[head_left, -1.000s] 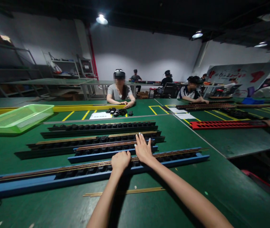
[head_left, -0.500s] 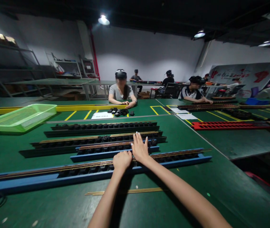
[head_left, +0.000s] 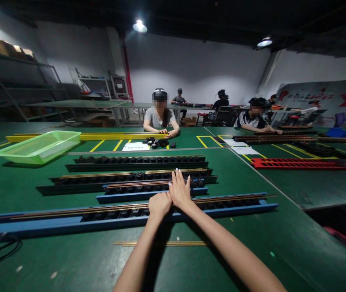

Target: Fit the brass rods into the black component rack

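Note:
My left hand (head_left: pixel 160 205) is closed, knuckles up, over the long blue channel (head_left: pixel 236 211). Whatever its fingers hold, if anything, is hidden. Thin brass-coloured rods (head_left: pixel 109 209) lie lengthwise along that channel, above a row of black blocks (head_left: pixel 100 215). Against the left hand rests my right hand (head_left: pixel 180 190), its fingers stretched out and apart. It reaches over the gap to a shorter blue channel (head_left: pixel 124 197), which also carries black pieces and rods. Farther back are two dark channels (head_left: pixel 51 189) with similar black parts.
Loose brass rods (head_left: pixel 169 243) lie in front of the long channel. A green basket (head_left: pixel 39 150) stands at the left. A seated person (head_left: pixel 160 115) is across the table, near a yellow rail (head_left: pixel 100 136) and black parts (head_left: pixel 156 142). A red rail (head_left: pixel 295 163) lies right; black cables (head_left: pixel 4 251) left.
My view has turned slightly left, so the scene sits farther right. Both hands keep nearly the same pose over the blue channels. The hand at the red rail is now farther to the edge.

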A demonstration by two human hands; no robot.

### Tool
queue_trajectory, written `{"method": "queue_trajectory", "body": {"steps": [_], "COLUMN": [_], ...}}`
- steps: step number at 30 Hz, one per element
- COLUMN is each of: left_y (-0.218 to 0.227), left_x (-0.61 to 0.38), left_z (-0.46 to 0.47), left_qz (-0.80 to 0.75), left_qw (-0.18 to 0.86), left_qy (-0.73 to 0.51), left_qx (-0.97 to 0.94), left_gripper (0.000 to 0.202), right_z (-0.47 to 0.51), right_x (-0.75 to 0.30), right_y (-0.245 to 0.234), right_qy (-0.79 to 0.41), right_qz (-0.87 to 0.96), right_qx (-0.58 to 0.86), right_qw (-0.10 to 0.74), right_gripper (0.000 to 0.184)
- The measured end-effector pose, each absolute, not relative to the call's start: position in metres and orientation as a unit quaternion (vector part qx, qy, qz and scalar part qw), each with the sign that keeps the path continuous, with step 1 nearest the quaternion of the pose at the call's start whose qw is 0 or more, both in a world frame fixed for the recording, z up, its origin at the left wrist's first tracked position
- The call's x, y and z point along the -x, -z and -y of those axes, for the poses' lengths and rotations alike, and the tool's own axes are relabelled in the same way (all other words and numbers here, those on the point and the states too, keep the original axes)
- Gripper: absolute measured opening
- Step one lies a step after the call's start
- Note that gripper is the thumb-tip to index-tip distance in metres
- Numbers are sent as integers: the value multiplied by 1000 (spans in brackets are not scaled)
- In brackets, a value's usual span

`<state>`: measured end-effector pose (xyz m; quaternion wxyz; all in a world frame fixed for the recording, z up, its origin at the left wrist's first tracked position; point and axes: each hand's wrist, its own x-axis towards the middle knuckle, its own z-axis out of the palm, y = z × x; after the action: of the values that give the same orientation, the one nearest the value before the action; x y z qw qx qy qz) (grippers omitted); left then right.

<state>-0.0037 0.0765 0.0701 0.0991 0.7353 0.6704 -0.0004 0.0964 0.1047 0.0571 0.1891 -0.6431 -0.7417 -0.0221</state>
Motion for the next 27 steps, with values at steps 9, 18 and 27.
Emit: {"method": "queue_trajectory", "body": {"steps": [9, 18, 27], "left_y": [-69, -52, -48], "left_x": [9, 9, 9], "left_z": [-76, -74, -73], "left_qz": [-688, -669, -653], "left_qw": [70, -9, -55], "left_qy": [-133, -187, -225], "left_qx": [-710, -720, -721], "left_gripper": [40, 30, 33], "right_z": [-102, -93, -95], "right_x": [-100, -98, -98], "right_y": [-59, -68, -68], "right_qy": [17, -40, -85], "right_qz": [790, 800, 797], "right_qx": [586, 592, 598], "right_qw": [179, 88, 9], "right_gripper": [51, 29, 35]}}
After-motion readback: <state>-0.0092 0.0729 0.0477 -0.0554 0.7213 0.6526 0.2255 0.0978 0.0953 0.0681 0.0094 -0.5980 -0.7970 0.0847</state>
